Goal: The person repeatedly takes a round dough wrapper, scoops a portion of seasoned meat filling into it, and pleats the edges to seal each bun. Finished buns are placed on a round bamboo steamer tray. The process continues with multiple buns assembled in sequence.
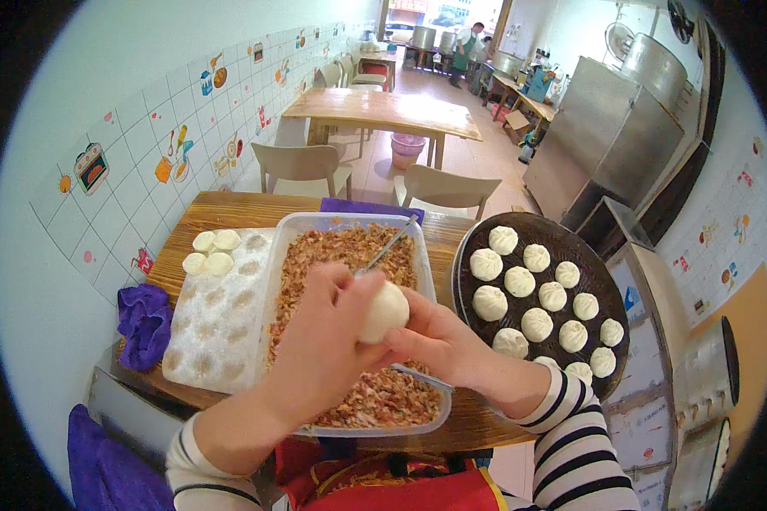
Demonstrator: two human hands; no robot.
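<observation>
Above the filling tub, a round white filled bun point(385, 313) is cupped between my two hands. My left hand point(328, 319) wraps it from the left, its fingers bent over the top. From the right, my right hand point(439, 334) grips its side with thumb and fingers. Beneath them, a clear plastic tub point(426, 255) holds chopped meat filling point(332, 243). A thin metal handle point(390, 244) slants up out of the filling, its lower end hidden by my hands; a metal strip point(423, 377) lies across the tub's right edge. The bun's top is partly covered by fingers.
To the left, a floured white board point(216, 328) carries several flat dough rounds point(213, 250) beside a purple cloth point(143, 324). On the right stands a round dark tray point(520, 328) with several pleated buns point(538, 324). Chairs point(447, 189) and a table point(383, 111) are beyond; a person point(464, 53) stands far back.
</observation>
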